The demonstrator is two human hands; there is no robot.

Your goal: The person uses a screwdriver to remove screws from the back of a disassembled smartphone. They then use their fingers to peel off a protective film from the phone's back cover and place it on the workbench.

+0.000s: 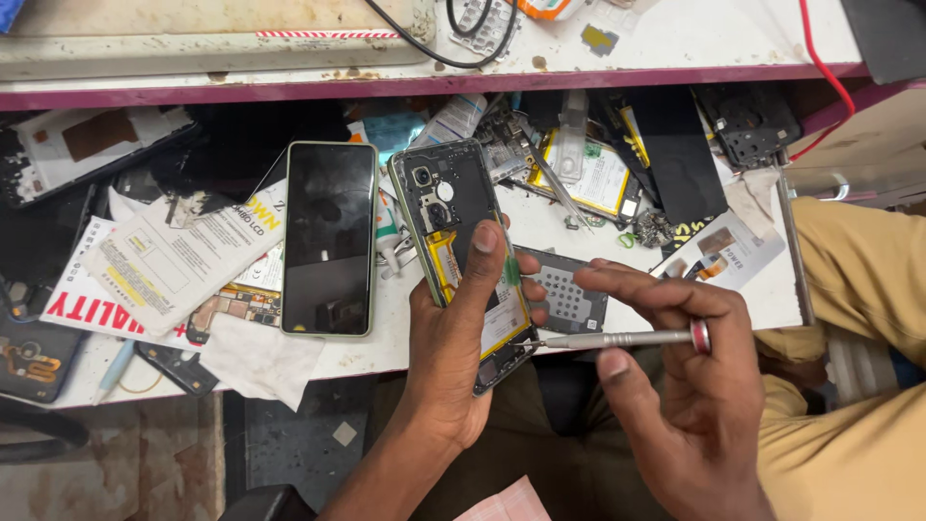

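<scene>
Nearest us, our right hand (690,386) pinches a slim metal screwdriver (617,340), tip touching the lower edge of the opened phone (463,256). Our left hand (463,338) grips that phone upright above the bench (405,338), thumb across its back. Beside it lies a dark-screened phone (329,237).

You are seated at a phone repair bench in a small workshop. Note the cluttered worktop (675,289) strewn with stripped phone frames (748,121), a loose battery (593,178), circuit boards (236,304), a screen assembly (329,236), cables (434,48) and packaging (169,260) beneath a worn shelf (289,82).
</scene>
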